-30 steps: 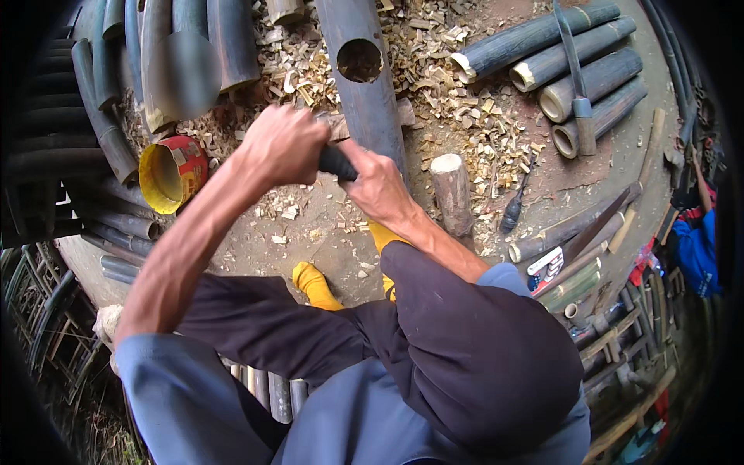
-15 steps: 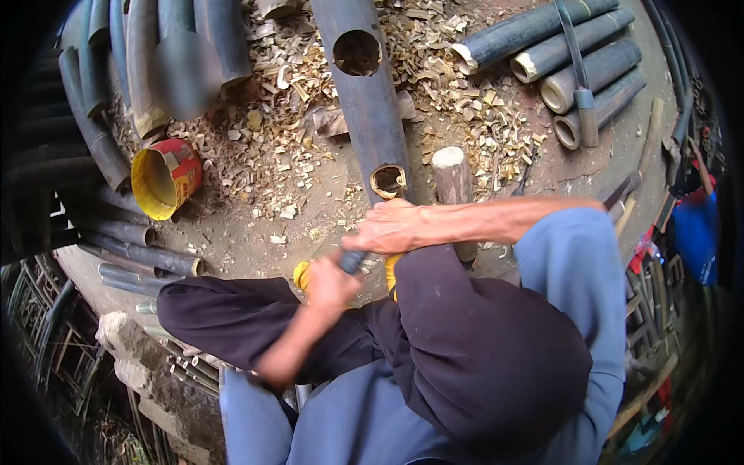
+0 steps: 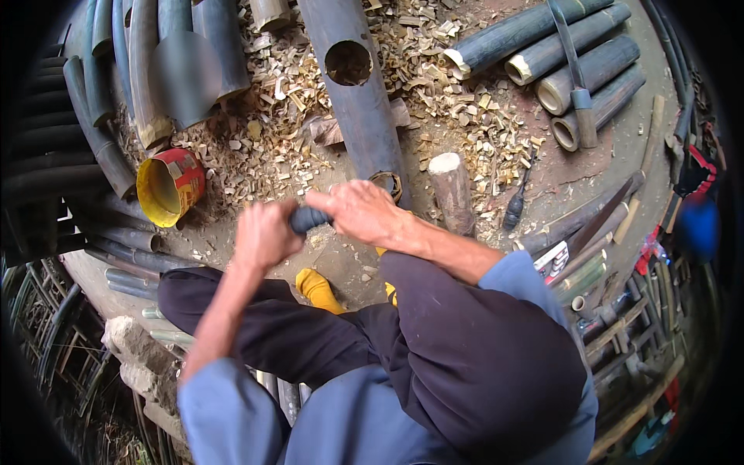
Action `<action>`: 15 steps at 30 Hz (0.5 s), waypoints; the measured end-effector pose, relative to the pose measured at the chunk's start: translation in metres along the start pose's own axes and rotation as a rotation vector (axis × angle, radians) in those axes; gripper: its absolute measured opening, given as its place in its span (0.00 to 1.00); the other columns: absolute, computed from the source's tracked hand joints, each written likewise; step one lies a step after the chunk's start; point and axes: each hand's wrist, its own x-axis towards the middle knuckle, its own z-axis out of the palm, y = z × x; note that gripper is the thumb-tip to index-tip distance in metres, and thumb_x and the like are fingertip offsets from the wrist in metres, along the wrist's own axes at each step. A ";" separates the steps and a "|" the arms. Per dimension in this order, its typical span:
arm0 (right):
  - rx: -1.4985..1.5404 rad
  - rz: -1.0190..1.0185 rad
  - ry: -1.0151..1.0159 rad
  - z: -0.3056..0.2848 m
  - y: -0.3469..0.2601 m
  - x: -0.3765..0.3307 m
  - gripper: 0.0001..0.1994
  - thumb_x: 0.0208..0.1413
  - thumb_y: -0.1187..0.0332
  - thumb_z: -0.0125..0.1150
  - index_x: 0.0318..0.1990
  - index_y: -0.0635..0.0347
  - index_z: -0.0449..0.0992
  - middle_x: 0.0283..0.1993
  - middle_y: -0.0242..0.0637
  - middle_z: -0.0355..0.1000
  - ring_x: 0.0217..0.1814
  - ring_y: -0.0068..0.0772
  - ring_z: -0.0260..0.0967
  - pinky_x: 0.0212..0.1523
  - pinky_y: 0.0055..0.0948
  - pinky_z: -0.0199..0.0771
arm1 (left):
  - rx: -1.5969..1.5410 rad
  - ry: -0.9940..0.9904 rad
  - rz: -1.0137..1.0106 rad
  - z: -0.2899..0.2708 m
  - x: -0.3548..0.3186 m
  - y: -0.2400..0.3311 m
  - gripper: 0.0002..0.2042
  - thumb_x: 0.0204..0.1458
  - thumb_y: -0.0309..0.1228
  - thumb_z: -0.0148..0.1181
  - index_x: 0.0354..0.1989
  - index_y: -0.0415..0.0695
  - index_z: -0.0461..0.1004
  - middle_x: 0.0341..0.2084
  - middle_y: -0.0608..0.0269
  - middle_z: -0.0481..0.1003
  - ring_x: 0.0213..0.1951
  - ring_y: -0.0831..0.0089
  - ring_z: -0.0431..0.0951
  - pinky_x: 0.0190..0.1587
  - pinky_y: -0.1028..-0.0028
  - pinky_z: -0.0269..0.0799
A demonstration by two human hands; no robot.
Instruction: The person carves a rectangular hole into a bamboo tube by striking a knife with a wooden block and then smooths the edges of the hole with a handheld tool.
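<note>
A thick dark bamboo pole (image 3: 364,112) runs away from me, with a large round hole (image 3: 348,63) near its far part and a second opening (image 3: 385,184) at its near part. Just short of that near opening, my left hand (image 3: 267,232) and my right hand (image 3: 364,211) are closed around a dark-wrapped handle (image 3: 310,220), which shows between them. The rest of that tool is hidden, so its kind cannot be told. My right hand covers part of the pole's near end. Below the hands is my yellow-covered foot (image 3: 318,291).
Wood chips (image 3: 271,101) are strewn around the pole. A red and yellow tub (image 3: 172,186) stands left. A short wooden block (image 3: 452,194) and a slim black-handled tool (image 3: 514,208) lie right; beyond, a long knife (image 3: 580,97) rests across cut bamboo lengths (image 3: 590,66).
My left hand has moved up and to the left, and my right hand slightly left and up. The handle between them has swung toward level. The view has shifted a little.
</note>
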 end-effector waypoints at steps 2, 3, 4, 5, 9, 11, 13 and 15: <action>0.064 0.152 0.286 -0.004 0.004 -0.003 0.13 0.43 0.82 0.51 0.39 0.61 0.67 0.24 0.50 0.71 0.29 0.48 0.74 0.25 0.43 0.76 | 0.241 -0.117 0.145 -0.035 0.043 0.011 0.08 0.31 0.28 0.62 0.24 0.43 0.76 0.14 0.54 0.74 0.19 0.61 0.77 0.24 0.64 0.74; 0.053 0.127 0.276 -0.002 0.001 0.005 0.13 0.43 0.82 0.51 0.39 0.61 0.67 0.24 0.50 0.71 0.29 0.48 0.74 0.25 0.43 0.76 | 0.367 -0.128 0.210 -0.050 0.057 0.011 0.06 0.32 0.27 0.60 0.22 0.43 0.76 0.14 0.55 0.74 0.18 0.62 0.77 0.23 0.64 0.74; 0.197 0.154 0.482 -0.002 0.003 0.006 0.14 0.41 0.81 0.52 0.39 0.60 0.67 0.24 0.50 0.71 0.28 0.51 0.73 0.26 0.43 0.75 | 0.443 -0.182 0.290 -0.067 0.080 0.022 0.06 0.30 0.27 0.59 0.21 0.44 0.76 0.14 0.56 0.74 0.18 0.63 0.76 0.24 0.65 0.74; 0.343 0.181 0.683 -0.001 0.007 0.007 0.15 0.38 0.81 0.53 0.38 0.60 0.67 0.24 0.49 0.71 0.27 0.54 0.72 0.27 0.43 0.74 | 0.516 -0.234 0.373 -0.078 0.099 0.034 0.05 0.29 0.27 0.59 0.19 0.45 0.76 0.14 0.57 0.74 0.19 0.63 0.75 0.25 0.65 0.74; 0.120 0.241 0.377 0.008 0.023 0.000 0.17 0.38 0.74 0.58 0.41 0.58 0.69 0.27 0.45 0.71 0.30 0.52 0.71 0.34 0.41 0.73 | 0.342 -0.253 0.256 -0.047 0.088 0.006 0.06 0.33 0.33 0.62 0.19 0.44 0.77 0.15 0.54 0.75 0.19 0.66 0.76 0.23 0.68 0.73; -0.294 0.012 -0.115 -0.001 0.000 -0.016 0.26 0.36 0.68 0.65 0.49 0.55 0.69 0.35 0.43 0.72 0.42 0.48 0.70 0.48 0.43 0.68 | -0.191 -0.361 0.070 0.016 0.016 -0.031 0.12 0.34 0.34 0.65 0.24 0.37 0.77 0.18 0.53 0.76 0.16 0.68 0.73 0.20 0.70 0.69; -0.217 -0.171 0.231 -0.018 -0.018 -0.050 0.34 0.36 0.62 0.68 0.56 0.55 0.66 0.46 0.42 0.70 0.52 0.42 0.65 0.57 0.42 0.61 | -0.882 -0.537 -0.358 0.012 -0.037 -0.017 0.16 0.36 0.34 0.63 0.30 0.32 0.75 0.16 0.62 0.72 0.16 0.75 0.70 0.18 0.74 0.66; -0.028 0.031 0.657 -0.047 -0.028 -0.079 0.37 0.39 0.57 0.70 0.58 0.59 0.62 0.52 0.42 0.66 0.56 0.38 0.63 0.56 0.39 0.62 | -1.015 -0.223 -0.423 0.014 -0.051 0.021 0.23 0.37 0.36 0.66 0.38 0.30 0.72 0.18 0.63 0.73 0.19 0.76 0.72 0.21 0.74 0.69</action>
